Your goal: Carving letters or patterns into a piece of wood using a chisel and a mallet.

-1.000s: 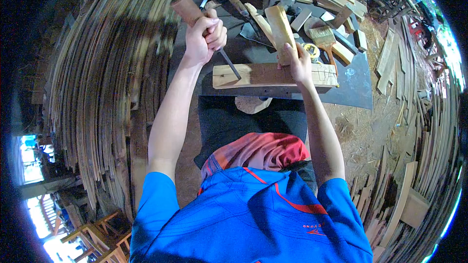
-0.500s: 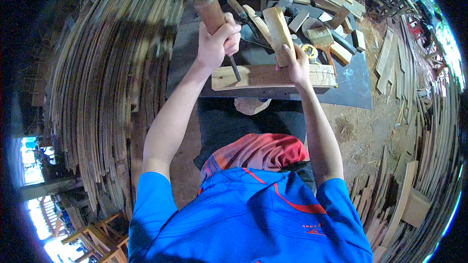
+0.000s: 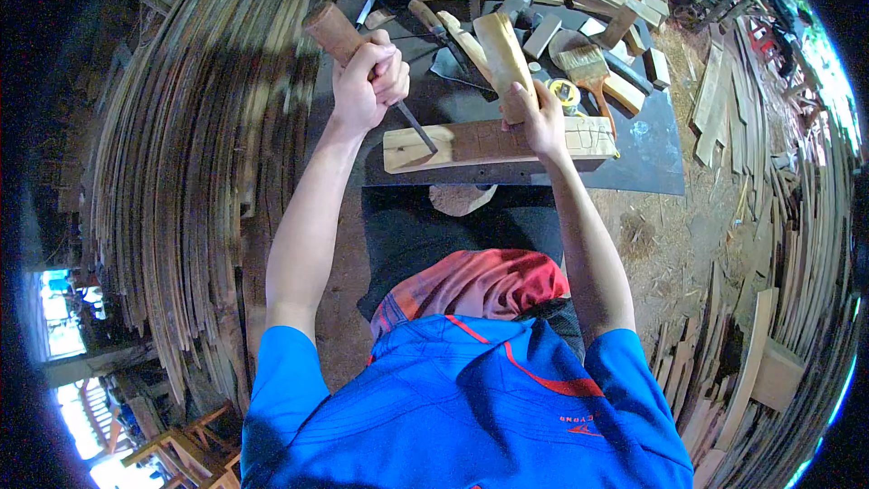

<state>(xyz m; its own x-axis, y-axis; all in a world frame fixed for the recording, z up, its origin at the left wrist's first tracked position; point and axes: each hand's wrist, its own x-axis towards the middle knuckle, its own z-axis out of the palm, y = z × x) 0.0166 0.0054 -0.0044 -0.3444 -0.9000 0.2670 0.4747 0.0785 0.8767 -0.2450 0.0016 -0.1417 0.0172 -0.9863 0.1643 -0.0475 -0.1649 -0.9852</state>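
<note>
Ok so your left hand (image 3: 369, 81) is gripping the chisel (image 3: 331, 32), which is leaning, tip meeting the wooden beam (image 3: 484, 141) toward its left end. Your right hand (image 3: 543, 122) is clasping a chunky wood bar (image 3: 500, 50). The beam's lying along the tabletop (image 3: 647, 167)'s near edge, paintbrush (image 3: 582, 65) sitting behind.

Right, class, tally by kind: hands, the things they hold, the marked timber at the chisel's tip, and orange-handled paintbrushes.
Left hand and right hand: 2
Chisel: 1
Wooden block: 1
Marked timber: 1
Orange-handled paintbrush: 1
Total: 6
</note>
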